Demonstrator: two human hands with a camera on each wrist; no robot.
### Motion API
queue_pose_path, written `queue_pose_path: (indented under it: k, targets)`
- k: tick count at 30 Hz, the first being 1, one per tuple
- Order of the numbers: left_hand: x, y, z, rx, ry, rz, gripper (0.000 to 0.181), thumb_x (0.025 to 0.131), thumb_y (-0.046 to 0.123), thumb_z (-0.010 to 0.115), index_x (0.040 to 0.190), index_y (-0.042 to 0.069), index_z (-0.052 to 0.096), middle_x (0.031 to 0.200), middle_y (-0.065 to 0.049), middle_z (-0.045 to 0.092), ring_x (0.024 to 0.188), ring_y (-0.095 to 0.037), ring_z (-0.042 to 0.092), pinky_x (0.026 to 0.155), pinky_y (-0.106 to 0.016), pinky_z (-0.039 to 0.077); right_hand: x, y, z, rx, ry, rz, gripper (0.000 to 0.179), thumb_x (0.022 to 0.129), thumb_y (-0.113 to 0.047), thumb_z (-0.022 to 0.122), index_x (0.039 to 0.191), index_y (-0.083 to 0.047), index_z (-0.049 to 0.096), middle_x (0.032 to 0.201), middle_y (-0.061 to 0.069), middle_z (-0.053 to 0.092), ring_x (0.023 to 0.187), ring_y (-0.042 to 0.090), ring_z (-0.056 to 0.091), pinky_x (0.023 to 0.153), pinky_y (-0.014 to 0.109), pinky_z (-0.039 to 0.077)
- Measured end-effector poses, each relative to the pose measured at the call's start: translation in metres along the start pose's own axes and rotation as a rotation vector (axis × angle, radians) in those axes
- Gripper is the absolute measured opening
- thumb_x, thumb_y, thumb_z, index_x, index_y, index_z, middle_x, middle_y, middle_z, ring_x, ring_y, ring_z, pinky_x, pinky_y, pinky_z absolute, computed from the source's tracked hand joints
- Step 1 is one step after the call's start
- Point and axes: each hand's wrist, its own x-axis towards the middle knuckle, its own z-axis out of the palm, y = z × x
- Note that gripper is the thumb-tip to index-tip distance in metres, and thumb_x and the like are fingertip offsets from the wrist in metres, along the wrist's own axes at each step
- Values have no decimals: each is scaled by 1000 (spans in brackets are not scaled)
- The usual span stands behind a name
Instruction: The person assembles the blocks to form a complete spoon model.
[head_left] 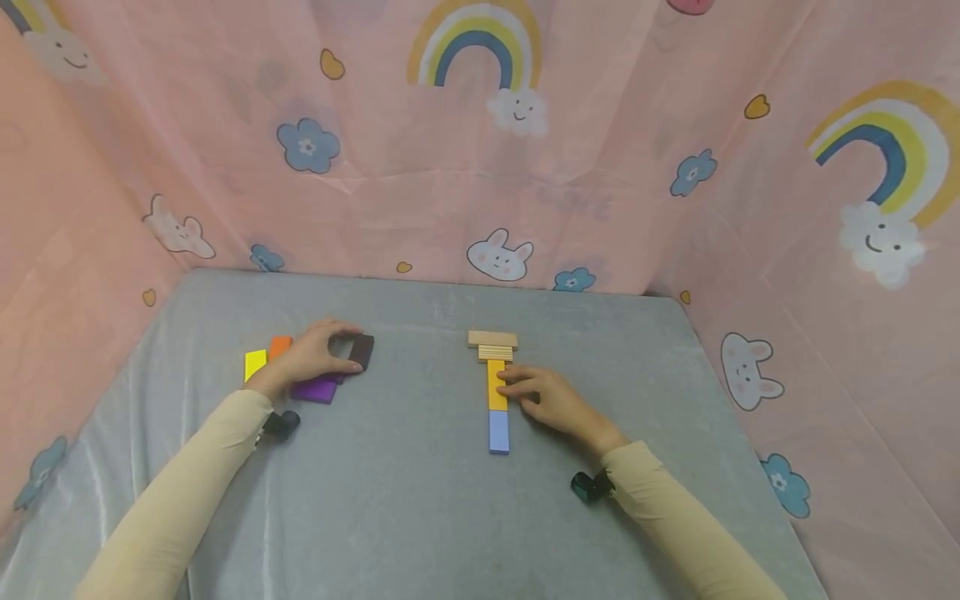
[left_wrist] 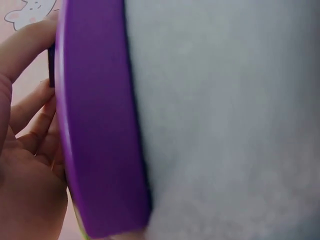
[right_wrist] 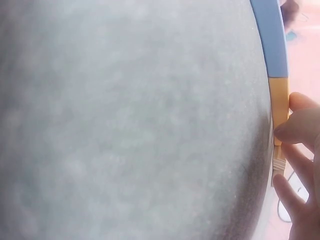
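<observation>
On the left of the head view, my left hand [head_left: 311,354] pinches a dark brown block [head_left: 362,352] between thumb and fingers. A purple block [head_left: 315,390] lies just below that hand and fills much of the left wrist view. My right hand [head_left: 555,400] rests its fingertips on the right side of a yellow-orange block [head_left: 497,385]. A light blue block [head_left: 498,432] lies end to end with it, on the near side. Beyond the orange one come a ridged wooden piece [head_left: 496,352] and a plain wooden block [head_left: 492,338] set crosswise, the row making a T shape.
A yellow block [head_left: 255,363] and an orange block [head_left: 281,345] lie beside the left forearm, partly covered by it. Grey cloth covers the table [head_left: 420,500]. Pink printed curtains [head_left: 375,200] hang along its back and sides.
</observation>
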Motion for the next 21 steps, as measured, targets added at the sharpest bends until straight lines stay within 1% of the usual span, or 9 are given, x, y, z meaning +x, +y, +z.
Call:
queue_pose_path:
  k: [4, 8, 11, 14, 18, 21]
  targets:
    - [0, 8, 3, -33, 16, -11, 69, 78, 32, 83, 137, 9, 56, 138, -15, 58, 132, -37, 49, 114, -58, 35, 0, 0, 0, 8, 8, -9, 37, 87, 4, 66, 118, -16, 74, 138, -1, 62, 138, 26, 51, 113, 48, 43]
    - [-1, 24, 11, -70, 42, 12, 68, 78, 34, 84, 135, 9, 57, 133, -14, 61, 126, -34, 54, 110, -56, 41, -1, 0, 0, 14, 8, -4, 37, 88, 4, 66, 118, -16, 74, 138, -2, 62, 138, 26, 51, 113, 48, 43]
    - [-2, 39, 21, -67, 71, 44, 68, 77, 35, 84, 134, 9, 58, 130, -14, 63, 122, -33, 57, 106, -54, 45, -1, 0, 0, 14, 9, 1, 36, 88, 3, 66, 118, -16, 74, 139, -3, 62, 139, 25, 50, 114, 48, 42]
    - [-3, 56, 34, -59, 96, 62, 66, 76, 37, 85, 131, 10, 60, 127, -11, 64, 118, -31, 59, 103, -51, 49, -1, 0, 0, 7, 12, -7, 36, 88, 3, 66, 118, -16, 74, 139, -2, 62, 138, 25, 51, 113, 48, 42]
    - [-6, 78, 54, -66, 93, 80, 64, 74, 39, 86, 127, 13, 61, 125, -6, 65, 117, -26, 60, 101, -47, 50, -1, -1, 0, -3, 14, -13, 36, 88, 3, 67, 118, -17, 74, 138, -2, 62, 138, 26, 51, 113, 48, 43]
    - [-10, 95, 69, -63, 77, 108, 65, 73, 41, 86, 126, 14, 62, 123, -4, 65, 115, -23, 60, 100, -45, 51, 0, -1, 0, -4, 10, -3, 36, 88, 3, 66, 118, -17, 74, 138, -2, 62, 137, 25, 52, 113, 47, 43]
